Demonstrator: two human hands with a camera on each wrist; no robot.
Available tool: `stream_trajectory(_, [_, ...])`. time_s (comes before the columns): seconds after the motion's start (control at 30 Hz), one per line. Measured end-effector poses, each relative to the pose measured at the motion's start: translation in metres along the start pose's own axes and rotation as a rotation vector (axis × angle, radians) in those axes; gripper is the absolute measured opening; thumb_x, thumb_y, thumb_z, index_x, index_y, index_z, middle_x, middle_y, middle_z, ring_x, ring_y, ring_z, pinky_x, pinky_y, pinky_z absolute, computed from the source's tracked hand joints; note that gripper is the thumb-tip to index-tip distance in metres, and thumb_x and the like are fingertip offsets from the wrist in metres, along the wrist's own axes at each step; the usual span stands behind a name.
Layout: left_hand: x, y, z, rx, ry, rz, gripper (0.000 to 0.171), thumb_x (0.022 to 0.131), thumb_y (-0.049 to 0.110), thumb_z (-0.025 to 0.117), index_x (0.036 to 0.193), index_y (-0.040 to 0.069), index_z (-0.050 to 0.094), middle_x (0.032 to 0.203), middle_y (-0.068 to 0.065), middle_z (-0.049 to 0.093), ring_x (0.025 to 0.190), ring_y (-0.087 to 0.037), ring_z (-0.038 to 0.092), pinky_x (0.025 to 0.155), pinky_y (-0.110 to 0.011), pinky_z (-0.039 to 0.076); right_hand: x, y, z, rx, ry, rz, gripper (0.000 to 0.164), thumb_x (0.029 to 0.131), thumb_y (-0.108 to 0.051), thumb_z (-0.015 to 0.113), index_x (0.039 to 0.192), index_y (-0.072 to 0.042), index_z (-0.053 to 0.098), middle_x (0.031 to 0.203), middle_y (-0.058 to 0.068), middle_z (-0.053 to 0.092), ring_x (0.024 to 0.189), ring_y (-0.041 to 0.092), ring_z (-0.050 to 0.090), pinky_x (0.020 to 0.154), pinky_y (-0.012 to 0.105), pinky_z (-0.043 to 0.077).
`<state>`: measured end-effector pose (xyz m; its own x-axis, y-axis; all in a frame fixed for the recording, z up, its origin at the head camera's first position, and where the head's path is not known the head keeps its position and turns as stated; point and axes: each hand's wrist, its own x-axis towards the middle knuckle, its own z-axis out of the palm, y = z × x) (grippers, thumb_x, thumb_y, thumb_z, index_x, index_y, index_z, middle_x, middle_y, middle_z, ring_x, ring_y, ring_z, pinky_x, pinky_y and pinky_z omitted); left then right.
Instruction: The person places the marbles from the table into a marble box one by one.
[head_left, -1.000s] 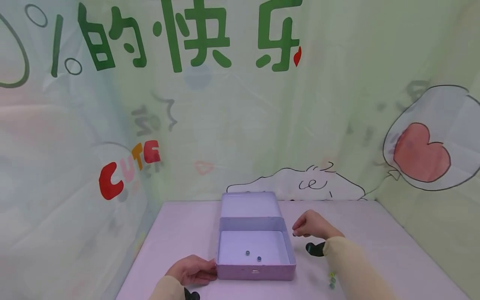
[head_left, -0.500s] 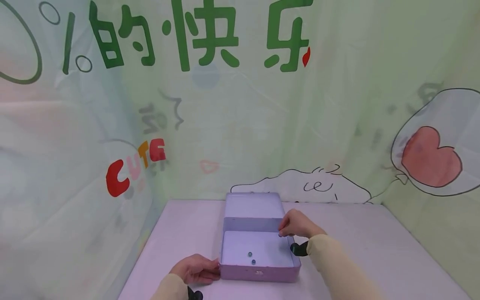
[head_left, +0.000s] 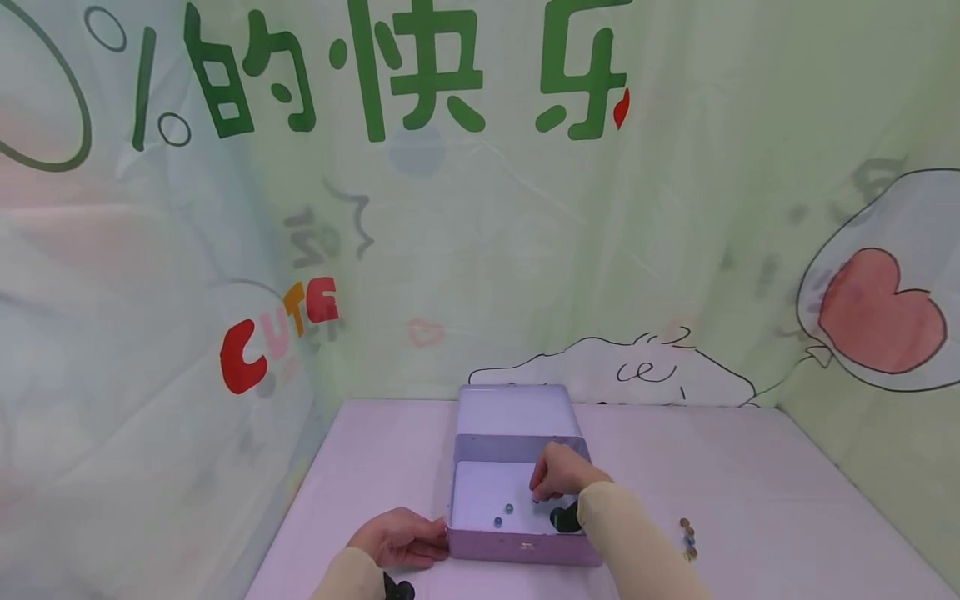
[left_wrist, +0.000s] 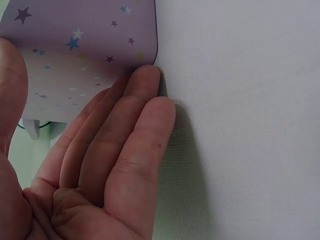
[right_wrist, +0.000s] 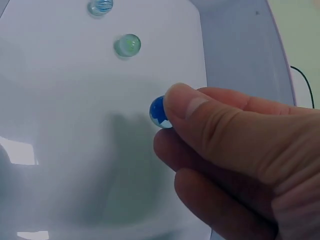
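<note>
A purple tin box (head_left: pixel 487 547) stands on the table with its hinged lid (head_left: pixel 517 408) lying back. My right hand (head_left: pixel 558 472) is inside the box, above its floor. Between thumb and fingertips it pinches a clear marble with a blue swirl (right_wrist: pixel 157 112). A greenish marble (right_wrist: pixel 130 45) and a blue-striped marble (right_wrist: pixel 103 5) lie on the box floor. At the box's front left corner is my left hand (head_left: pixel 401 537), its fingertips touching the star-printed wall (left_wrist: pixel 90 45). Those fingers are extended and lie close together in the left wrist view.
Several marbles (head_left: pixel 689 540) lie in a short row on the table to the right of the box. A printed curtain (head_left: pixel 480 250) hangs behind and at both sides of the pale table (head_left: pixel 390 450).
My right hand has moved left with the marble, from beside the box over its right wall and down inside. The marbles in the box have rolled a little. The left hand stays at the corner.
</note>
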<state>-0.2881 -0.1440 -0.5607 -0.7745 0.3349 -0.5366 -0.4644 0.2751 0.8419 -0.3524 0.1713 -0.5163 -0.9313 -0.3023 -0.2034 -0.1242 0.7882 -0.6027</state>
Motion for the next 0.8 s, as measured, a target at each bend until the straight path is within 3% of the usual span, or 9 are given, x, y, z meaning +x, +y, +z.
stream_trajectory(0.8, [0.0014, -0.0008, -0.0006, -0.005, -0.014, -0.014, 0.038, 0.1, 0.028, 0.068, 0.116, -0.006, 0.074, 0.108, -0.017, 0.078, 0.094, -0.017, 0.077, 0.089, -0.037, 0.062, -0.003, -0.0033, 0.0023, -0.005, 0.022, -0.005, 0.008, 0.08, 0.001, 0.084, 0.083, -0.004, 0.078, 0.072, 0.002, 0.069, 0.066, 0.016, 0.062, 0.066, 0.03, 0.058])
